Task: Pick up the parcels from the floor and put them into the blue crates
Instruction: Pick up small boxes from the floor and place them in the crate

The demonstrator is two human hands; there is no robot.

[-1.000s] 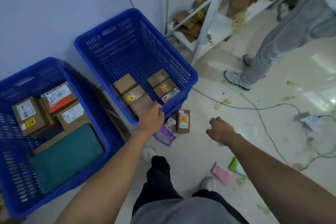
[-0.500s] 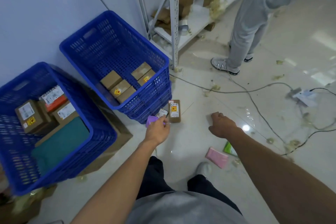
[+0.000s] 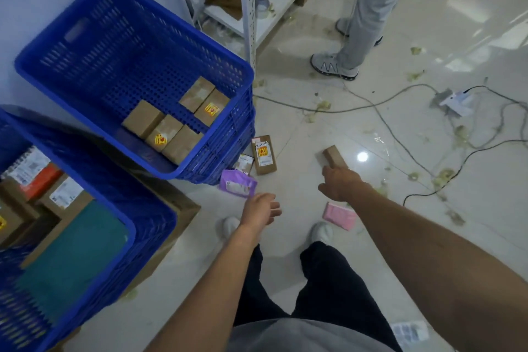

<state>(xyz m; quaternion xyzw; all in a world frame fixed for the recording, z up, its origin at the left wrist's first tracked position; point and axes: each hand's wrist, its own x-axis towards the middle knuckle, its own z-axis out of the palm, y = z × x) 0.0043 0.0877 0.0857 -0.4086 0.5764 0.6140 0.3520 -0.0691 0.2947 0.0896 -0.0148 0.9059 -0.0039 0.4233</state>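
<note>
Two blue crates stand by the wall: the far crate [image 3: 85, 100] holds several small brown boxes, the near crate [image 3: 137, 237] holds labelled boxes and a teal packet. On the floor lie a brown box with a yellow sticker [image 3: 264, 155], a small labelled parcel [image 3: 243, 163], a purple pouch [image 3: 237, 183], a bare brown box [image 3: 333, 157] and a pink packet [image 3: 340, 216]. My left hand [image 3: 261, 208] hovers empty, fingers apart, just below the purple pouch. My right hand [image 3: 338, 183] reaches with spread fingers toward the bare brown box, just short of it.
Another person's legs and grey shoes [image 3: 334, 67] stand at the back. A white metal shelf [image 3: 248, 8] with cardboard stands behind the far crate. Cables [image 3: 400, 134] and a power strip [image 3: 454, 100] cross the littered floor at right. My own feet are below my hands.
My left hand left the far crate, dropped to the floor parcels, then drew back a little. The bare brown box, earlier hidden by my right hand, now shows. The view shifted.
</note>
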